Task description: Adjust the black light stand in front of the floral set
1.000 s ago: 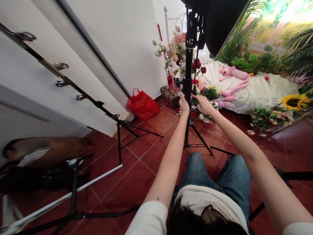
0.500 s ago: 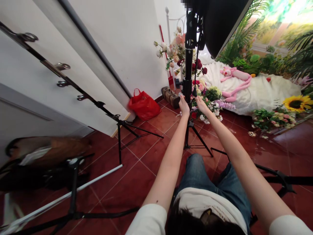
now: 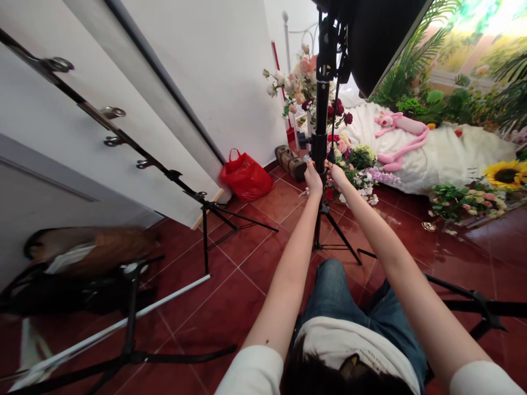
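A black light stand (image 3: 320,145) rises upright before me, carrying a large black softbox (image 3: 376,41) at its top. My left hand (image 3: 313,180) is closed at the left side of its pole, just below a black clamp knob (image 3: 303,141). A small pale bit shows at that hand's fingertips, too small to name. From the other side my right hand (image 3: 338,176) grips the pole at about the same height, its fingertips partly hidden by it. A black cable (image 3: 332,123) hangs down beside the pole, ending close to my right fingers.
Left stand a clip-hung backdrop stand (image 3: 206,236), a red bag (image 3: 247,175) and a white pole (image 3: 173,299). Black stand legs (image 3: 132,312) spread over the tiles. Artificial flowers (image 3: 362,159) and a pink plush toy (image 3: 401,131) on white cloth lie beyond.
The view has shifted slightly, so the scene sits a little further right. Both hands stay at the pole; the right-hand fingers sit slightly lower and closer against it.
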### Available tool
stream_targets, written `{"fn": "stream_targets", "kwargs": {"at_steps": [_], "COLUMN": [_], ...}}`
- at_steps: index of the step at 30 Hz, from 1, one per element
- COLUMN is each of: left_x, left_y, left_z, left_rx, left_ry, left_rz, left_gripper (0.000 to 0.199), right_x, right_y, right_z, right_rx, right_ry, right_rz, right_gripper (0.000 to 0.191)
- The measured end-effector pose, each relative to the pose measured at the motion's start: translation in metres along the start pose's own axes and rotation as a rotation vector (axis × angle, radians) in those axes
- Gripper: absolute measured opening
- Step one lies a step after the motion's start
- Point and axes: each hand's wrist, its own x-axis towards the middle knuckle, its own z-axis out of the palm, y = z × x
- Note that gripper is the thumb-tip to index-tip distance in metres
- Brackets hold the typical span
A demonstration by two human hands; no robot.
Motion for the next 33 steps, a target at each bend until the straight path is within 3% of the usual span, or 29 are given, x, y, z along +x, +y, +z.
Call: {"fn": "stream_targets", "kwargs": {"at_steps": [4,11,18,27,33], "left_x": [0.0,0.0,-0.004,-0.002,0.0], "left_y": [-0.002,-0.001,0.006,0.0,-0.002], "left_z": [-0.001,-0.003,-0.003,-0.002,-0.004], "left_rx": [0.006,0.017,0.018,-0.01,0.078], "left_ry": [-0.043,-0.026,-0.035,-0.021,-0.039], "left_rz": [0.02,0.015,-0.018,-0.054,-0.001], "left_gripper": [0.071,0.069,0.066,0.066,0.072], "right_x": [-0.017,-0.035,-0.031,-0.015,-0.003], "right_y": [0.0,0.003,0.026,0.025,0.018], "right_z": [0.001,-0.008,0.004,0.016,0.021], "right_rx": [0.333,0.373,0.467,0.486,0.596], "right_ry": [-0.038,-0.208,-0.303,-0.193,0.064], "right_rz": [0.025,0.055,0.041,-0.04,-0.037], "right_gripper": [0.024,0.039,0.056,0.053,0.033]}}
